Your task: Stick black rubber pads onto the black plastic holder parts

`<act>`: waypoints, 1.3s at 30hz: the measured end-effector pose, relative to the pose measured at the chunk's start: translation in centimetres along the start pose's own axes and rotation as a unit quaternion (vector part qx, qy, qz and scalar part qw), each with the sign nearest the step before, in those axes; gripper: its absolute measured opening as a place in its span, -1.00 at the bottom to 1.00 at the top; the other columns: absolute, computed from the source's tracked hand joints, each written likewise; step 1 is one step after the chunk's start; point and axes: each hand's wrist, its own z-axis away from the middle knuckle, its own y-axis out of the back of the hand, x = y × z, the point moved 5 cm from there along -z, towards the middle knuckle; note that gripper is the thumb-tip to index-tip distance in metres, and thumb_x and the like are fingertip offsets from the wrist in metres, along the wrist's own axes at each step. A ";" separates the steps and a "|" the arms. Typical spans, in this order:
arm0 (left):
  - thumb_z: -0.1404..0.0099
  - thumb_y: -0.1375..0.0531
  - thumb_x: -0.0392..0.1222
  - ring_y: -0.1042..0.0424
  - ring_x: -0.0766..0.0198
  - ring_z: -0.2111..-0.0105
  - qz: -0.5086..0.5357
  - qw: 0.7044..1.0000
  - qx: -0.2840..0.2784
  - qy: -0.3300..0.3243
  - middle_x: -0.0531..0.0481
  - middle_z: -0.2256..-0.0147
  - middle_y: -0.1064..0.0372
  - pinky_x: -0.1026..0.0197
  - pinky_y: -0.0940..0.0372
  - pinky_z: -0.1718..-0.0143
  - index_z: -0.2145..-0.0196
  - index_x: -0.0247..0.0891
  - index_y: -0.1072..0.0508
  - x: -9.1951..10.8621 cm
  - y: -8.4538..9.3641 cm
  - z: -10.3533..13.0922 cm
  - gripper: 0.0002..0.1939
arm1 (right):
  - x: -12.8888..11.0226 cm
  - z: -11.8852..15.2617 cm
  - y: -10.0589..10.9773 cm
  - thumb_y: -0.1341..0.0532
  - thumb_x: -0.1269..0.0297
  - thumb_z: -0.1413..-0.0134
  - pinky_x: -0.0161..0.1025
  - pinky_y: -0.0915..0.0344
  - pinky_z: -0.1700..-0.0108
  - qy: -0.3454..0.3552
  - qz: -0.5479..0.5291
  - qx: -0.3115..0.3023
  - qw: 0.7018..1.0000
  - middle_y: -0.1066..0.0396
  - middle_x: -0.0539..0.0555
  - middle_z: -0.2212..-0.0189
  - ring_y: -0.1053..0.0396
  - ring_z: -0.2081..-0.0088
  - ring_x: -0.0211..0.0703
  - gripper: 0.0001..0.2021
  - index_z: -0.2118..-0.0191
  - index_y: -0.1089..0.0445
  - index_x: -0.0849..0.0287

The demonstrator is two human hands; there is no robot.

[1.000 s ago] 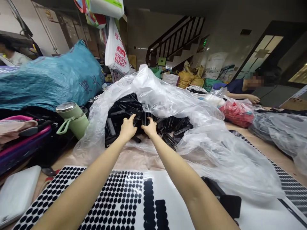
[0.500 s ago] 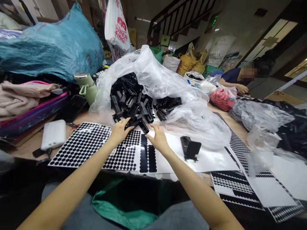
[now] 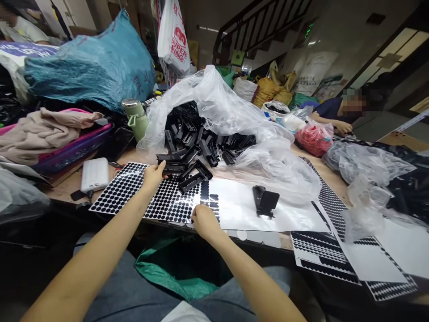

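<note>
My left hand [image 3: 153,179] is closed at the left end of some black plastic parts [image 3: 172,166], fingertips against them. These parts lie over the upper edge of a sheet of round black stickers [image 3: 117,190]. My right hand [image 3: 206,221] is curled low over the strip-shaped black stickers [image 3: 210,199], near the front edge of the sheet. Its fingertips are pressed together, and what they hold, if anything, is hidden. More black parts [image 3: 191,125] spill from a clear plastic bag [image 3: 221,96]. One black part with a flat plate [image 3: 266,201] stands apart on white backing paper [image 3: 295,219].
A green flask [image 3: 136,120], a white power bank [image 3: 94,174] and a basket with cloth [image 3: 75,147] are at left. More sticker sheets [image 3: 321,250] overlap at right beside crumpled clear bags [image 3: 365,210]. Another person [image 3: 338,114] sits at far right.
My right hand has drawn back from the pile toward the sheet's front edge and curled. Several black parts now lie nearer me on the stickers. My left hand's fingers have closed. The view shifted slightly.
</note>
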 end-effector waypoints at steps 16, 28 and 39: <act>-0.17 0.09 -0.51 -0.31 0.12 0.04 -0.295 0.780 -0.291 -0.468 -0.23 0.03 -0.28 0.07 -0.28 0.10 0.01 -0.28 -0.31 0.4 -6.1 15.7 -0.53 | 9.8 5.5 4.7 -0.10 0.12 0.02 -0.26 -0.16 0.36 -0.135 -0.326 0.158 0.922 -0.29 0.00 0.49 -0.21 0.43 -0.21 -0.80 0.46 -0.25 0.15; -0.16 -0.10 -0.09 -0.39 0.11 0.28 -0.164 0.968 -0.185 -0.025 -0.18 0.25 -0.37 0.09 -0.29 0.24 0.04 -0.37 -0.33 1.3 -8.5 13.3 -0.55 | 10.8 -1.1 3.7 -0.21 0.16 0.22 -0.26 -0.18 0.34 -0.130 -0.473 0.189 0.851 -0.31 -0.03 0.55 -0.22 0.46 -0.27 -0.81 0.50 -0.35 0.20; 0.07 -0.27 -0.28 -0.40 0.21 0.33 -0.032 0.974 -0.222 0.018 -0.05 0.33 -0.40 0.18 -0.30 0.26 0.26 -0.29 -0.42 1.5 -9.9 17.9 -0.67 | 11.8 0.7 3.5 -0.34 0.05 0.41 -0.26 -0.21 0.30 -0.140 -0.525 0.144 0.827 -0.33 -0.03 0.53 -0.25 0.44 -0.27 -0.65 0.48 -0.38 0.22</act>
